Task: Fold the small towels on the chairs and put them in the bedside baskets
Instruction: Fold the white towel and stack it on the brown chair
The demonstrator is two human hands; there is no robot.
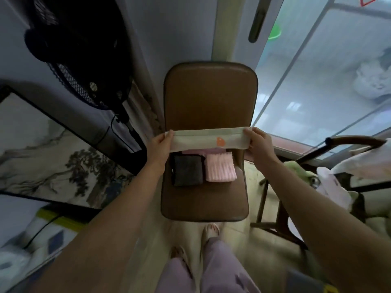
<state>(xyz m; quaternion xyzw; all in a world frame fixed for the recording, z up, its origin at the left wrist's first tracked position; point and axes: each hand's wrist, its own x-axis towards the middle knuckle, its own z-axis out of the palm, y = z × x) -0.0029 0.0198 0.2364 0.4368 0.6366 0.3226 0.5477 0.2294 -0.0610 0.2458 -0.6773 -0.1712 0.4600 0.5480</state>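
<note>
A pale cream towel [203, 138] with an orange mark is stretched out flat in the air above the brown chair [207, 98]. My left hand [161, 144] pinches its left end and my right hand [259, 140] pinches its right end. On the seat below lie a folded dark grey towel [187, 170] and a folded pink ribbed towel [220, 167], side by side. Another pink towel [192, 152] peeks out behind them, mostly hidden by the stretched towel.
A black standing fan [84, 60] is at the left, with a framed ink painting [48, 153] leaning below it. To the right stands a wooden chair [317, 153] draped with more pale cloths [338, 187]. A glass sliding door [317, 70] is behind.
</note>
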